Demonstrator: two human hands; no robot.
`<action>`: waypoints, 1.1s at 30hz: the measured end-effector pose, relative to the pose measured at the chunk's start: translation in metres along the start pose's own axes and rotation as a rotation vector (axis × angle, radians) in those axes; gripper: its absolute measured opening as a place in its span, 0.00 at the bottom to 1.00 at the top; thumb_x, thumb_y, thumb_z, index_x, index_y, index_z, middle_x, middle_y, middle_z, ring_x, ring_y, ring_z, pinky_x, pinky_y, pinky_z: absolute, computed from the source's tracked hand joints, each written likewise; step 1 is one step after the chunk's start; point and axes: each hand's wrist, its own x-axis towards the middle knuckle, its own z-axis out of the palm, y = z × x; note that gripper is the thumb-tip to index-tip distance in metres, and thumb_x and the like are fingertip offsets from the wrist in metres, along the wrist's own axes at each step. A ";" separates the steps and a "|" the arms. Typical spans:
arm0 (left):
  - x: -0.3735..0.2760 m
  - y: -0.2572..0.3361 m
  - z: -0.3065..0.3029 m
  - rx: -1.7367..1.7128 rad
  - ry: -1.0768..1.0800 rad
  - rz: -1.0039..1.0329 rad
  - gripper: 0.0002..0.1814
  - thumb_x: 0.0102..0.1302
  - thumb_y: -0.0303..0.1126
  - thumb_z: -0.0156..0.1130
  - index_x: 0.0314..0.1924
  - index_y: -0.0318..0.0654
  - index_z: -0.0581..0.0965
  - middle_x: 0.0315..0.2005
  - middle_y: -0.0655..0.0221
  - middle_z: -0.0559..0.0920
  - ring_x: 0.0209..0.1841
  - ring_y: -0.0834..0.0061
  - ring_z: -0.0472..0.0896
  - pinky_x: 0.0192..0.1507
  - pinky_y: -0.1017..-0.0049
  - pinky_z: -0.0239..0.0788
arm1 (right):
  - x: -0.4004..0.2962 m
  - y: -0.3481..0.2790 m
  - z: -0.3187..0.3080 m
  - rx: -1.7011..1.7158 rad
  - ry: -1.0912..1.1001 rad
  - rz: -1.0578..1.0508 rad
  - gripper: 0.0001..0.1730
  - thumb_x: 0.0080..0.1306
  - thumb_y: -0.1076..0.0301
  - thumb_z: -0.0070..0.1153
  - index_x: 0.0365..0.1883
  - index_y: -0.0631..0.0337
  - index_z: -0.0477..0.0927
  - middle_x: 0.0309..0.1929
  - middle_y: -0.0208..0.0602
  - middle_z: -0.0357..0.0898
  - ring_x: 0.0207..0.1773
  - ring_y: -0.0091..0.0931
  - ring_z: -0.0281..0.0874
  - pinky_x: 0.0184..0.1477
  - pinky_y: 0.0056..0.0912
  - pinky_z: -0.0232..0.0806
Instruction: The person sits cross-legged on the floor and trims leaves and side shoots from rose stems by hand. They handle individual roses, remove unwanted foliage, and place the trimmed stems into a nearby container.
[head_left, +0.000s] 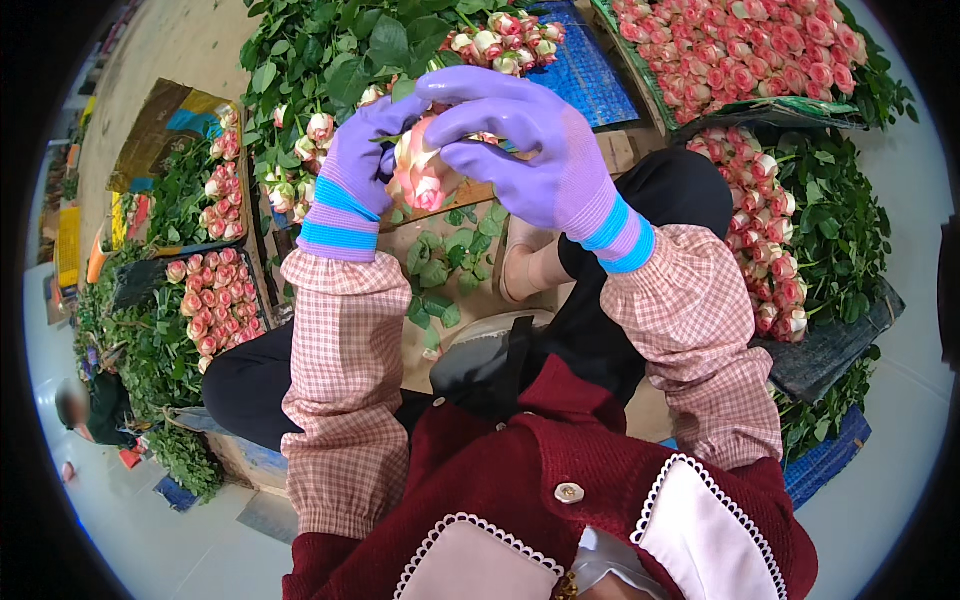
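Between my gloved hands a pink and cream rose (420, 169) hangs with its bloom tilted down towards me. My left hand (364, 146), in a purple coated glove, is curled around the rose's far left side; its grip on the stem is mostly hidden. From the right, my right hand (517, 142) reaches over with bent fingers, and its fingertips press against the rose's petals. Beyond the hands lies a pile of cut roses with leafy stems (322, 67), some blooms (502, 41) resting by a blue woven sheet (585, 67).
Bunched pink roses (742, 52) fill a wrapped stack at the upper right. More bunches lie right (765, 225) and left (217, 300). Loose leaves (450, 255) litter the floor between my legs. A person (97, 405) is at the far left.
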 end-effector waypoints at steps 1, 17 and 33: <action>-0.001 -0.006 -0.004 -0.240 -0.022 -0.098 0.17 0.63 0.27 0.55 0.53 0.36 0.76 0.46 0.63 0.81 0.44 0.70 0.80 0.49 0.74 0.71 | 0.001 0.000 -0.001 -0.019 0.010 -0.023 0.10 0.57 0.80 0.58 0.37 0.62 0.82 0.54 0.42 0.76 0.56 0.30 0.75 0.55 0.31 0.67; -0.009 -0.014 -0.011 -0.044 -0.050 -0.104 0.16 0.57 0.24 0.58 0.48 0.36 0.77 0.39 0.62 0.81 0.40 0.68 0.80 0.43 0.74 0.72 | 0.012 0.005 0.001 -0.164 -0.198 -0.208 0.17 0.49 0.74 0.65 0.40 0.53 0.82 0.52 0.44 0.75 0.56 0.43 0.72 0.59 0.43 0.64; -0.010 -0.011 -0.006 0.233 -0.034 0.033 0.18 0.52 0.21 0.53 0.46 0.33 0.76 0.34 0.59 0.82 0.40 0.63 0.82 0.42 0.73 0.73 | 0.010 0.013 0.011 -0.133 -0.154 -0.194 0.15 0.47 0.74 0.66 0.35 0.53 0.81 0.51 0.37 0.77 0.55 0.40 0.72 0.56 0.42 0.67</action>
